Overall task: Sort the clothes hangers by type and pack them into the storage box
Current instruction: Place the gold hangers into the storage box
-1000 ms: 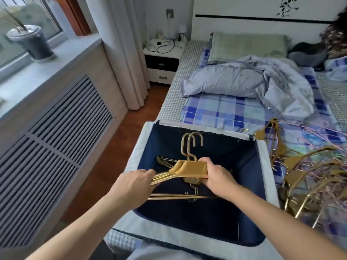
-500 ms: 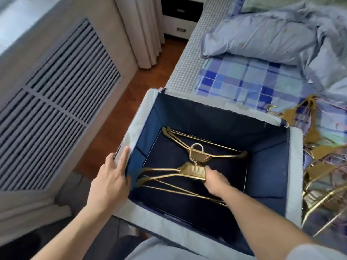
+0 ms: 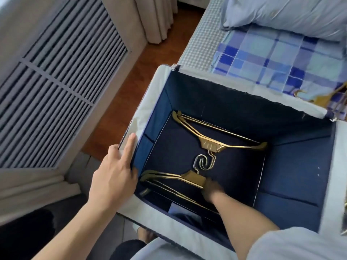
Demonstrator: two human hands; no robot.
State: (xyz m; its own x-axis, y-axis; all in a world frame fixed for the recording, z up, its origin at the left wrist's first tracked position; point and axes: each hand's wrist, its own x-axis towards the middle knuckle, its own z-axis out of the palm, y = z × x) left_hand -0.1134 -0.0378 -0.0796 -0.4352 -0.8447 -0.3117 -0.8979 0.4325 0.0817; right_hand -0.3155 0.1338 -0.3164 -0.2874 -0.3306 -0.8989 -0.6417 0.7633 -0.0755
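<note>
A fabric storage box point(image 3: 142, 117) with a pale rim and dark blue lining stands open on the bed's edge. Gold hangers point(image 3: 210, 145) lie flat along its far side. A second bundle of gold hangers point(image 3: 191, 178) lies at the near side, hooks pointing toward the first bundle. My right hand point(image 3: 212, 190) is deep in the box, fingers closed on the neck of this near bundle. My left hand point(image 3: 116, 175) rests on the box's left rim, fingers spread. More gold hangers point(image 3: 319, 98) lie on the bed past the box's far right corner, mostly cut off.
A blue plaid sheet point(image 3: 272, 53) and a crumpled grey duvet point(image 3: 281, 14) cover the bed behind the box. A slatted radiator cover point(image 3: 56, 81) fills the left, with curtains point(image 3: 155, 17) and wood floor point(image 3: 129, 94) between it and the bed.
The bundle went from held above the box in both hands down to its floor. My left hand let go and moved to the box's left rim. The camera tilted down.
</note>
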